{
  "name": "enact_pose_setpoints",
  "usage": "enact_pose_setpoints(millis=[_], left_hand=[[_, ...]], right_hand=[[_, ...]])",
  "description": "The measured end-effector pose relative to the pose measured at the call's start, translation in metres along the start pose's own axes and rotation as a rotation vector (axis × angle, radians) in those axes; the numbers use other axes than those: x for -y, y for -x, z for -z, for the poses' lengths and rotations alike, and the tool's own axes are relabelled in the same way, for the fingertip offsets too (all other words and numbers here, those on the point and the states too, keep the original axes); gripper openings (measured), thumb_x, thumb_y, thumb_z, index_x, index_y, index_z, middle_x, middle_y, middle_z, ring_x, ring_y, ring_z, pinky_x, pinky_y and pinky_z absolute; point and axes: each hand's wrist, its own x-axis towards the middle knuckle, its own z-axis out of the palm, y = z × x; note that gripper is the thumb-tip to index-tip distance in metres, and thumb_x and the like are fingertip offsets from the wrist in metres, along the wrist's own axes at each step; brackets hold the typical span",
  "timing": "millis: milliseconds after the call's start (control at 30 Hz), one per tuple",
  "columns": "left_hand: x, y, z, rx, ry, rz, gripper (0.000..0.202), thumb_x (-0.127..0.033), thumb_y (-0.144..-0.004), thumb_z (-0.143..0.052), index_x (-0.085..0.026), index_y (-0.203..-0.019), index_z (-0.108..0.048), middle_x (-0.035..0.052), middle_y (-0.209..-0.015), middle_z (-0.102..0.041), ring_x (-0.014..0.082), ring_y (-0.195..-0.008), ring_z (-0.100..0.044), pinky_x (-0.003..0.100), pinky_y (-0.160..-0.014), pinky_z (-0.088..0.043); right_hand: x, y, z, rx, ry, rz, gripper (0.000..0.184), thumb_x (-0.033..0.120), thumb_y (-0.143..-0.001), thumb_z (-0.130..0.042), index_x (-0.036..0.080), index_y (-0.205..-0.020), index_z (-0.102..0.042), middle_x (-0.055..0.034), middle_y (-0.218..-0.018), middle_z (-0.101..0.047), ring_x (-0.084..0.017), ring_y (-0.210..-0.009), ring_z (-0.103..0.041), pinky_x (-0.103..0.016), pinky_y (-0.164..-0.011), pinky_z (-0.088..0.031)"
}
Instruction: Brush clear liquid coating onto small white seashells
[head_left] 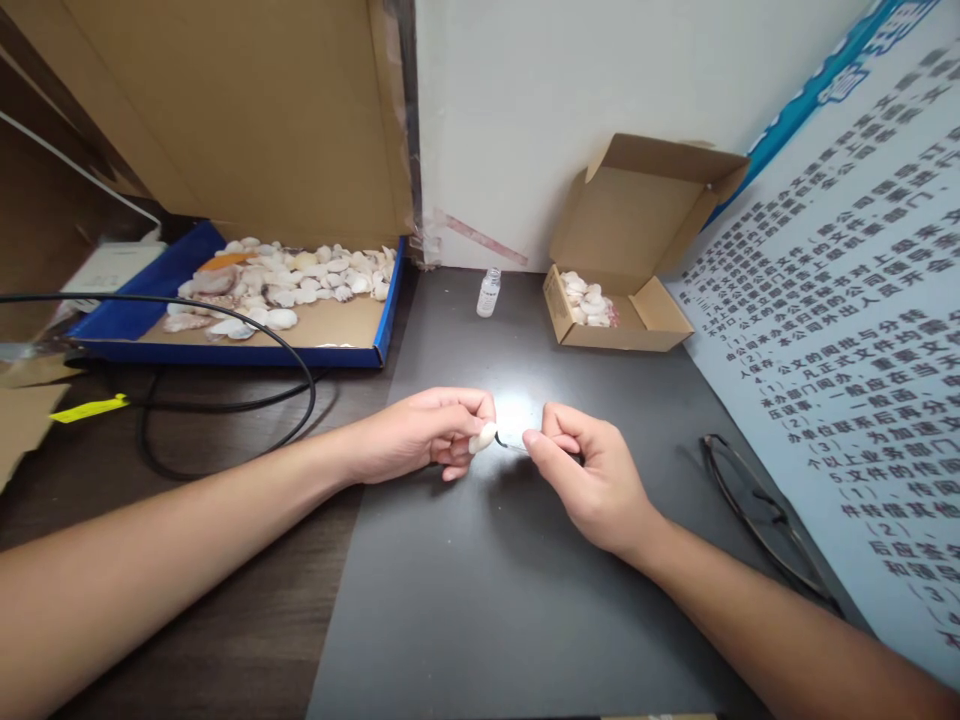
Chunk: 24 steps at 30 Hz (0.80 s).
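Observation:
My left hand [427, 432] is closed, pinching a small white shell [483, 437] at its fingertips just above the dark mat [510, 580]. My right hand [592, 482] is closed in a pinch on a thin dark thread or wire [510, 444] whose tip meets the shell. The two hands face each other a few centimetres apart. A bright glare lies on the mat right behind them.
A flat blue-edged cardboard tray [352, 350] with many shells stands at the back left. A small open cardboard box [622, 325] with a few shells stands at the back right, a small clear bottle [488, 292] between them. Black cables [225, 400] loop on the left; eyeglasses [757, 510] lie on the right.

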Motion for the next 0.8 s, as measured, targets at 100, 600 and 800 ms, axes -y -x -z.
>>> enact_pose_setpoints(millis=[100, 600, 800], left_hand=[[0.0008, 0.0001, 0.0011, 0.007, -0.003, -0.001, 0.014, -0.024, -0.082, -0.059, -0.015, -0.074, -0.051, -0.0036, -0.059, -0.042, 0.0065, -0.052, -0.039, 0.020, -0.051, -0.039], [0.0015, 0.0001, 0.0015, 0.004, -0.006, 0.001, 0.014, -0.023, -0.082, -0.057, -0.015, -0.073, -0.050, -0.0040, -0.059, -0.040, 0.0058, -0.051, -0.039, 0.019, -0.051, -0.039], [0.0003, -0.0002, 0.0011, 0.007, -0.005, 0.001, 0.013, -0.022, -0.082, -0.057, -0.015, -0.073, -0.050, -0.0036, -0.059, -0.042, 0.0059, -0.051, -0.040, 0.019, -0.051, -0.040]], right_hand=[[-0.0044, 0.0030, -0.0010, -0.026, -0.082, 0.008, 0.039, 0.029, -0.090, -0.051, 0.023, -0.064, -0.024, 0.0064, -0.055, -0.027, -0.009, -0.051, -0.025, -0.024, -0.049, -0.025], [-0.0078, 0.0048, -0.0033, 0.026, -0.147, -0.016, 0.039, 0.031, -0.094, -0.050, 0.024, -0.065, -0.025, 0.0067, -0.055, -0.031, -0.009, -0.050, -0.029, -0.025, -0.050, -0.027], [-0.0053, 0.0007, -0.0029, 0.012, -0.031, -0.013, 0.038, 0.030, -0.093, -0.049, 0.024, -0.064, -0.026, 0.0062, -0.058, -0.028, -0.009, -0.053, -0.026, -0.025, -0.050, -0.025]])
